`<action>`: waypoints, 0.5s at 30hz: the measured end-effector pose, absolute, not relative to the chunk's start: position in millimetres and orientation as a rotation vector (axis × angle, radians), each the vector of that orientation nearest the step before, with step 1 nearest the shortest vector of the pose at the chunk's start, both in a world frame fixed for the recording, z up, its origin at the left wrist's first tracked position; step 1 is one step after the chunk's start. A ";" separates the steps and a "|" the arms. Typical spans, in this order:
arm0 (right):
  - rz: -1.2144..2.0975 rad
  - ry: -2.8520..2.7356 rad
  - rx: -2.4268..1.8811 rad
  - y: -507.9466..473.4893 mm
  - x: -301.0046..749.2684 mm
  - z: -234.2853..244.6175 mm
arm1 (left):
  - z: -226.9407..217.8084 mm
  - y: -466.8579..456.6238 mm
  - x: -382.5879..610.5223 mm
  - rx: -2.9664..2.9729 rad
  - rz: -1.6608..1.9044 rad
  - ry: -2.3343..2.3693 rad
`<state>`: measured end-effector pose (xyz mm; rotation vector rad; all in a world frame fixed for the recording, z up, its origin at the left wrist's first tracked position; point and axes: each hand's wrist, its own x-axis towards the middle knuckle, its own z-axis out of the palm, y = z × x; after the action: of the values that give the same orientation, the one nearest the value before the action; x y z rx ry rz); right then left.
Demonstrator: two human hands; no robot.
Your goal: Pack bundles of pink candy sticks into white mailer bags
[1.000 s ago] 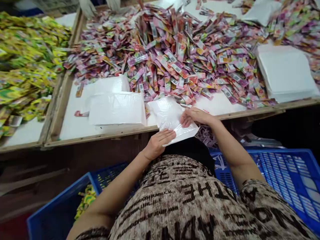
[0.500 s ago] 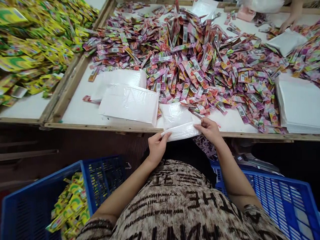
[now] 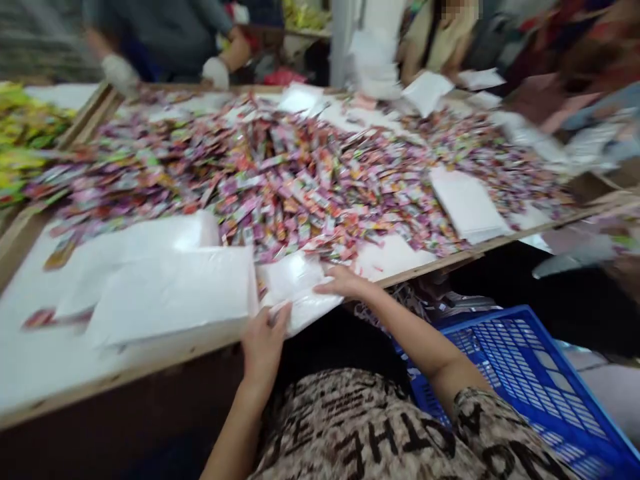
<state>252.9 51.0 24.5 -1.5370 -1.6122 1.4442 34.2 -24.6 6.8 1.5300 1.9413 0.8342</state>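
A white plastic bag (image 3: 311, 311) lies across the front edge of the table, slightly blurred. My left hand (image 3: 266, 337) grips its left end between thumb and fingers. At its upper right, my right hand (image 3: 346, 283) has its fingers closed on the film. Just behind it rests another small white packet (image 3: 293, 275). A stack of larger white bags (image 3: 175, 297) lies left of my hands. Beyond them spreads a big heap of pink and purple printed sachets (image 3: 295, 187).
Another white stack (image 3: 469, 203) stands to the right among the sachets. A wooden rim (image 3: 435, 265) edges the table. Yellow packets (image 3: 23, 143) fill the far left. A blue crate (image 3: 530, 380) is below right. Across the table is a person with gloved hands (image 3: 216, 72); others work farther right.
The view has swung up and right, bringing co-workers into sight. The bag, held as a narrow folded strip before, now appears broader and flatter at the table edge, with both hands still on it.
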 end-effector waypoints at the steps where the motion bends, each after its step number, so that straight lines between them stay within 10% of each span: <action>1: 1.547 -1.542 -1.510 50.0 248.8 33.2 | 6.4 -22.0 29.2 1.457 0.820 1.953; 15: 1.770 -1.226 -0.884 15.2 292.7 71.6 | 33.4 -21.3 25.7 0.841 0.892 1.429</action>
<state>292.7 15.2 71.6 -0.8838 -1.2259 1.7701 25.7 -21.3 33.4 0.8410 1.4290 0.8915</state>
